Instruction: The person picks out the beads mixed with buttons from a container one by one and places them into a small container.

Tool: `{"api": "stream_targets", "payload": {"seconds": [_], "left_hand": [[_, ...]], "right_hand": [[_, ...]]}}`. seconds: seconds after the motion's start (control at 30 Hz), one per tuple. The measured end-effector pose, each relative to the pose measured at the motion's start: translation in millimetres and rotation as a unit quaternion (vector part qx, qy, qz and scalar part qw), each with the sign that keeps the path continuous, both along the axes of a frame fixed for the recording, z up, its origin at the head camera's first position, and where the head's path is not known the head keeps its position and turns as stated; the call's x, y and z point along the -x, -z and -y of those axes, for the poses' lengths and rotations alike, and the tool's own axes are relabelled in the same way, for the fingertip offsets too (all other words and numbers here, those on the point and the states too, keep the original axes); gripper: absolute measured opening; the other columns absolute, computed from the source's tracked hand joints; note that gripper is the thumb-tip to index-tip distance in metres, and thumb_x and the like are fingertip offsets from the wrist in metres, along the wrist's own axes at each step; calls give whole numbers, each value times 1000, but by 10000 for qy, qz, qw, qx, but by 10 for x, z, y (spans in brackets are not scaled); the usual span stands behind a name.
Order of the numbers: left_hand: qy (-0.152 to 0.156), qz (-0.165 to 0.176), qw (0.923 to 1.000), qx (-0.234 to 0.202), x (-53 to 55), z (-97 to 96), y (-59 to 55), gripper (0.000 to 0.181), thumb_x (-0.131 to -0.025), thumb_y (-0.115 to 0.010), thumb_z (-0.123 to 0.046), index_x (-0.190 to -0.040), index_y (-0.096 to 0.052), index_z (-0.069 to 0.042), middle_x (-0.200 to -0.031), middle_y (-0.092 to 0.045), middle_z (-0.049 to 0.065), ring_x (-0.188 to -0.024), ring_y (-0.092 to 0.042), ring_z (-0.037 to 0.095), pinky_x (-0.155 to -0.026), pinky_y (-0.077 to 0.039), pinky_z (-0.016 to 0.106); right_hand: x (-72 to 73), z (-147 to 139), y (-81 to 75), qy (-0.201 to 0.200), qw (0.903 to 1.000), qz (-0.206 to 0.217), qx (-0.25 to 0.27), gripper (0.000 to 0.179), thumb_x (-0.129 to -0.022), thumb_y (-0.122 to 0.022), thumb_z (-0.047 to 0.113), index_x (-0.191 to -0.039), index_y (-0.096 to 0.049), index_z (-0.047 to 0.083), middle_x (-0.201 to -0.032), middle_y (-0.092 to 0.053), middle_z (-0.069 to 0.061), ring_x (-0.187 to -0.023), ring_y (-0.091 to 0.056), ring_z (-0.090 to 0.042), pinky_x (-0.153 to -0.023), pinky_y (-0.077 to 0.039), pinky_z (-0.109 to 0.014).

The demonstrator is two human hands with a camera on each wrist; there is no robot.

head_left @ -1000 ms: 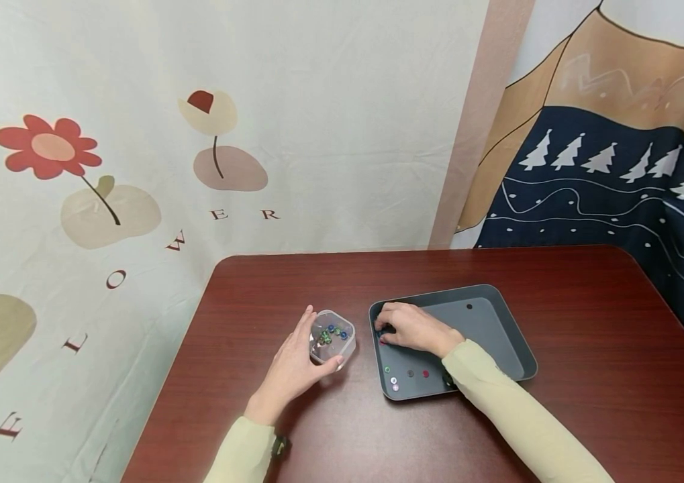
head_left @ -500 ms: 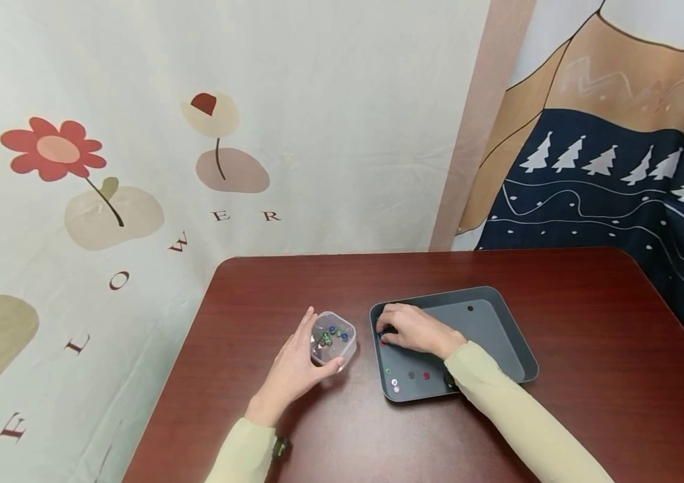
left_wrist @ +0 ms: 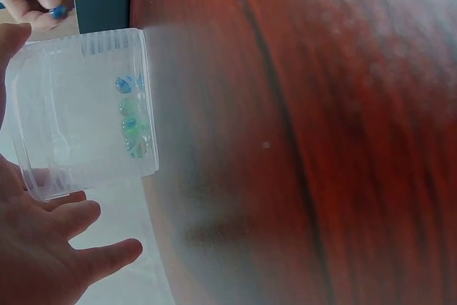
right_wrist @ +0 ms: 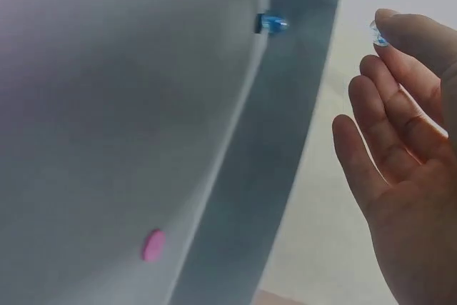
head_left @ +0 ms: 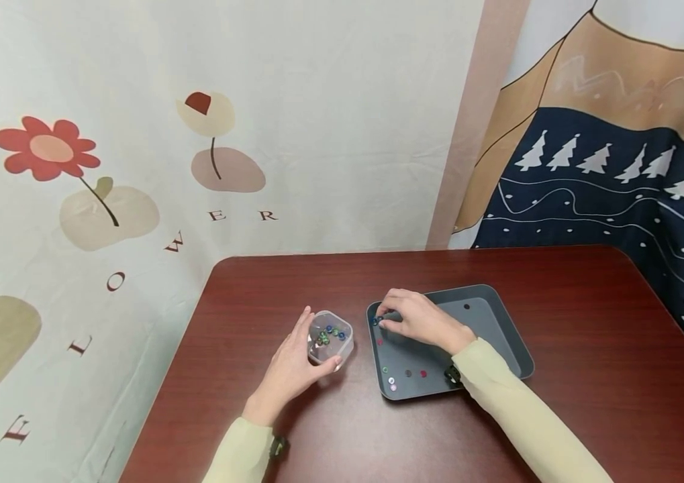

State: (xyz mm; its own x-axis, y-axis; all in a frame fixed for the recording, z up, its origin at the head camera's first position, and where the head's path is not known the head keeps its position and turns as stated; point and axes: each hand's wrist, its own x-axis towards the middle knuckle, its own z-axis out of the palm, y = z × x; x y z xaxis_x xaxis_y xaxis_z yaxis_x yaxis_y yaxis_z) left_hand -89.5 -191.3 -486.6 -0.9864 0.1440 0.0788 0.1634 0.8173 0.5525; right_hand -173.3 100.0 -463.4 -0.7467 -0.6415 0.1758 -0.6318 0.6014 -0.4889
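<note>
My left hand (head_left: 290,376) holds a clear plastic container (head_left: 344,347) between thumb and fingers. Blue and green glass marbles (left_wrist: 130,125) lie on its bottom. Over the left end of a grey tray (head_left: 486,329), my right hand (head_left: 420,320) pinches a blue glass marble (right_wrist: 378,34) between thumb and fingertip. The other fingers of that hand are loosely extended. Another blue marble (right_wrist: 273,23) lies against the tray wall in the right wrist view.
Small button-like discs are scattered in the tray, among them a red one (head_left: 423,373), a green one (head_left: 384,369) and a dark one (head_left: 466,306). The brown table (head_left: 293,282) meets a printed curtain (head_left: 342,134) at the back.
My right hand has risen slightly from the tray's left corner with a marble between its fingertips, uncovering a red disc. The left hand and container stay in place.
</note>
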Motion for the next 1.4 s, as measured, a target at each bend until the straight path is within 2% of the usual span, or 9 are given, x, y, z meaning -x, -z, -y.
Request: {"api": "stream_targets", "payload": {"seconds": [0.23, 0.53, 0.87, 1.1, 1.4], "left_hand": [[4, -11, 10000, -3, -1, 7, 4, 104, -81, -80, -60, -160, -36, -9, -170, -26, 8, -144, -44, 38, -109, -42, 61], [12, -58, 10000, 31, 9, 7, 11, 105, -81, -80, -59, -160, -35, -8, -170, -26, 8, -145, -44, 38, -110, -42, 61], [49, -143, 9999, 48, 9, 3, 16, 104, -81, -81, -56, -160, -35, -6, -169, -28, 11, -144, -44, 38, -109, -42, 61], [68, -98, 9999, 18, 1, 1, 7, 104, -82, -80, -57, -160, -35, -5, -169, -27, 11, -145, -43, 38, -110, -41, 61], [101, -171, 9998, 19, 4, 0, 17, 101, -82, -81, -55, -159, -37, -4, -169, -28, 12, -144, -43, 40, -109, -42, 61]], "right_hand": [[-49, -6, -111, 9, 9991, -166, 391, 16, -92, -80, 20, -108, -76, 16, -108, -66, 4, -96, -65, -16, -87, -56, -32], [-144, 67, -222, -74, 9952, -484, 853, 15, -92, -81, 20, -106, -76, 15, -107, -66, 4, -97, -65, -17, -84, -56, -32], [-262, 272, -268, -216, 9900, -756, 1173, 13, -94, -79, 22, -104, -75, 16, -107, -67, 5, -99, -65, -14, -85, -55, -30], [-336, 401, -281, -418, 9867, -803, 1350, 14, -95, -77, 22, -105, -76, 13, -108, -67, 4, -98, -65, -16, -84, -55, -29], [-378, 552, -271, -460, 9861, -728, 1418, 16, -97, -76, 23, -108, -76, 12, -109, -67, 4, -99, -64, -14, -84, -53, -28]]}}
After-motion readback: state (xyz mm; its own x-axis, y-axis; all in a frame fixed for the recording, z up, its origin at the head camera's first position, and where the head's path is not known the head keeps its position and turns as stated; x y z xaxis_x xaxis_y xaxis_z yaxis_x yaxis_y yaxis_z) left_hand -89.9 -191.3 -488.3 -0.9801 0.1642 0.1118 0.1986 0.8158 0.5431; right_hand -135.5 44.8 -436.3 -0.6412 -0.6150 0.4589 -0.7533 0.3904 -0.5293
